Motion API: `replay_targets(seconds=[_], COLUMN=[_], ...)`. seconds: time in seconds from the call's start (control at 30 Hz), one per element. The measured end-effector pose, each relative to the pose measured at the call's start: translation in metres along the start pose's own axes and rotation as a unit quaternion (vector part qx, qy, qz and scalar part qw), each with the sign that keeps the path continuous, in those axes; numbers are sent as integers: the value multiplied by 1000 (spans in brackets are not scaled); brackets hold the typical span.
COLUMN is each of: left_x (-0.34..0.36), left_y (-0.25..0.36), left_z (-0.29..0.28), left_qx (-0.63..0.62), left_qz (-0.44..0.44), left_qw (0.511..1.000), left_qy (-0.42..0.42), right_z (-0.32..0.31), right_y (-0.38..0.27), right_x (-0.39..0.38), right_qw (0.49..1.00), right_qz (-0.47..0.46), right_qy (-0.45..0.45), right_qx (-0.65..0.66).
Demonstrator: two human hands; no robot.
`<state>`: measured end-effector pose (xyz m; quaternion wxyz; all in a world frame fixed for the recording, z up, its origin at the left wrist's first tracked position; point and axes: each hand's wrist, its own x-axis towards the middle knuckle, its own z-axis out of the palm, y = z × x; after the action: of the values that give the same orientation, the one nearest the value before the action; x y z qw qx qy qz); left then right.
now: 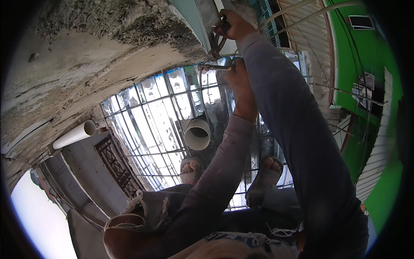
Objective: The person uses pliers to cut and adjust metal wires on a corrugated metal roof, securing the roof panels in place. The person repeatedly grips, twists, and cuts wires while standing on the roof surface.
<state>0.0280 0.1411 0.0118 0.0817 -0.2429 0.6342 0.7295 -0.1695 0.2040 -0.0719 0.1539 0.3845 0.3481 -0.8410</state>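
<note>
My right hand (233, 26) is closed round a dark pincer-like tool (219, 43) at the top centre, beside a pale vertical surface (194, 17) along the concrete edge. Below it, my left hand (237, 84) grips a slim tool with a yellow-and-dark handle (225, 67), its metal end pointing left close under the pincer tool. The two tools are near each other; whether they touch I cannot tell. A metal bar grid (172, 94) spreads beneath my hands over bright, shiny sheeting (148, 116).
My sandalled feet (189, 166) rest over the grid, either side of a short, wide white pipe (197, 138). A narrower pipe (73, 136) juts from the weathered concrete overhang (77, 64) at left. Cables (350, 26), a green wall (345, 43) and corrugated panels (315, 30) stand at right.
</note>
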Motion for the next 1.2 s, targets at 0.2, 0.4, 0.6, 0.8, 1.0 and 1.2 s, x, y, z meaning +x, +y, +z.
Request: replay_targets(seconds=[0.2,0.4,0.6,0.8,1.0,1.2], left_x=[-14,-5,-14,-20,-10,-13], left_y=[20,3,-4,-15,-33,-13], left_z=[-4,-13,-1,10,10,21], left_qx=[1,19,-82,-135,-163,-135], left_qz=[-38,23,1,-89,-95,-154], left_qw=[999,998,997,982,979,968], left_qy=[-4,-52,6,96,75,144], right_z=[-17,-49,-55,-45,-36,-24], right_y=[13,21,34,46,37,31], right_x=[-4,19,72,92,57,7], right_qw=[997,713,843,862,674,535], right_qz=[19,-361,-212,-216,-311,-357], right_qy=[65,-116,-148,-59,-27,40], right_qx=[27,-590,-471,-454,-669,-765])
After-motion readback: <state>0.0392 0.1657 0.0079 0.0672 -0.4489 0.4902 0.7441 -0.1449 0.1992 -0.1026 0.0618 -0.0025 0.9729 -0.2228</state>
